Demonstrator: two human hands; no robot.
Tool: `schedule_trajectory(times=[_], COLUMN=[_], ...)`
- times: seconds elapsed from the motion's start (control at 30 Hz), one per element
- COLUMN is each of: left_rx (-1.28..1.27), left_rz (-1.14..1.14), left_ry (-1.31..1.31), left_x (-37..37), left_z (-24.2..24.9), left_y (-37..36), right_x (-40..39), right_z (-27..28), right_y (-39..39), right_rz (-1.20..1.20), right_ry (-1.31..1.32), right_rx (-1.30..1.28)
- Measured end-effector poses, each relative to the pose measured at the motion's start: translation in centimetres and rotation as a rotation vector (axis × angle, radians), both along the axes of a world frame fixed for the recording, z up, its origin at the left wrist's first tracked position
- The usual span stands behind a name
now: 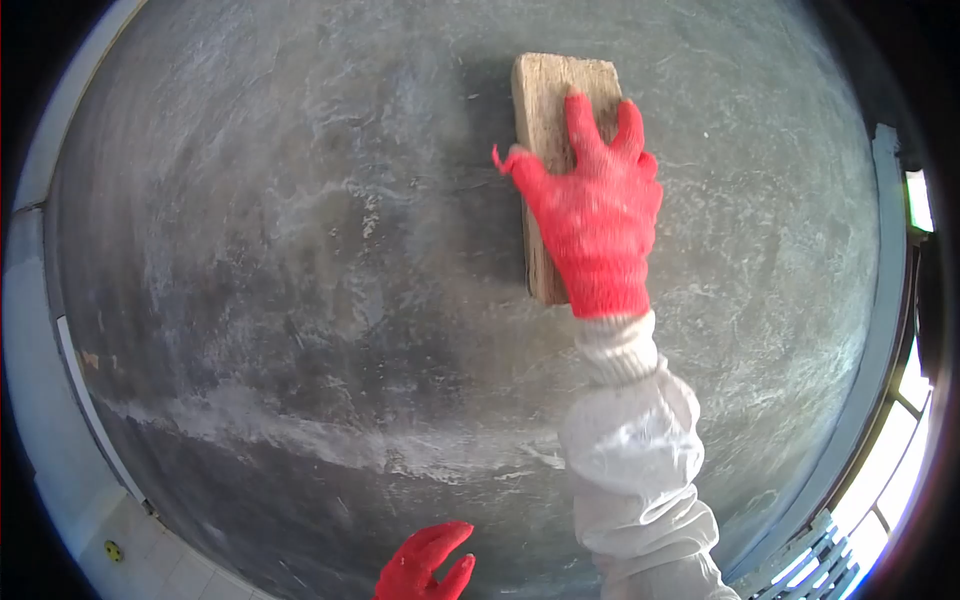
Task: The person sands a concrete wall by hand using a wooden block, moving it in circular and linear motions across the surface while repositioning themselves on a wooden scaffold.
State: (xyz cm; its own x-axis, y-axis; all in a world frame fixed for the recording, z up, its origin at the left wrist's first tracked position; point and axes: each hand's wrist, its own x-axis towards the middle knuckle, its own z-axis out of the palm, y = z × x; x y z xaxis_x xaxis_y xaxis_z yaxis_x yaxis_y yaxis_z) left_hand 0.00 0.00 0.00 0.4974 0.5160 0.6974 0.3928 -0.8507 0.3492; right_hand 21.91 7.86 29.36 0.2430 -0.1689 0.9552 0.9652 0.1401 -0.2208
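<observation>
In a red knit glove, my right hand (605, 210) grips a rectangular wooden block (545, 115) by its long sides, thumb on the left edge and fingers over the face. The block stands upright, flat against a grey plastered surface (290, 270) that looks like a wall. A loose red thread sticks out at the thumb tip. Low in the view is my left hand (422, 568), also red-gloved, its thumb and fingers apart with nothing between them. Part of that hand is cut off by the bottom edge.
Whitish streaks and rough patches mark the grey surface. Pale trim (100, 430) borders it on the left, above light tiles (190, 575) and a small yellow round object (114, 551). Bright window panes (885, 475) and a blue-grey slatted object (815, 565) are at the right.
</observation>
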Motion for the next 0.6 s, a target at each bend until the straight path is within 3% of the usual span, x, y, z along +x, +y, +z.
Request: schedule_trajectory(times=[0.07,0.1,0.23,0.27,0.37,0.53,0.6], left_rx=[-0.041,-0.048,-0.094,-0.1,-0.046,0.099,0.175], left_rz=[0.077,0.063,-0.009,-0.027,0.027,0.181,0.239], left_ry=[-0.131,-0.157,-0.129,-0.154,-0.132,-0.094,-0.072], left_x=[0.7,1.8,0.9,0.8,0.9,1.8,2.1], left_z=[0.9,0.8,0.8,0.7,1.1,3.4,5.9], left_y=[-1.1,-2.3,-2.9,-3.1,-3.2,-1.1,0.2], right_x=[0.5,1.4,2.8,3.1,2.4,0.1,-0.8], right_z=[-4.6,-8.3,-32.3,-36.2,-34.7,-10.0,-4.1], right_y=[-0.6,-1.3,-1.7,-1.5,-1.5,-0.5,0.0], right_rz=[0.091,0.016,0.039,0.05,0.108,0.046,0.036], right_ry=[-0.099,-0.185,-0.276,-0.321,-0.332,-0.244,-0.205], right_rx=[0.011,-0.051,-0.331,-0.352,-0.397,0.007,0.063])
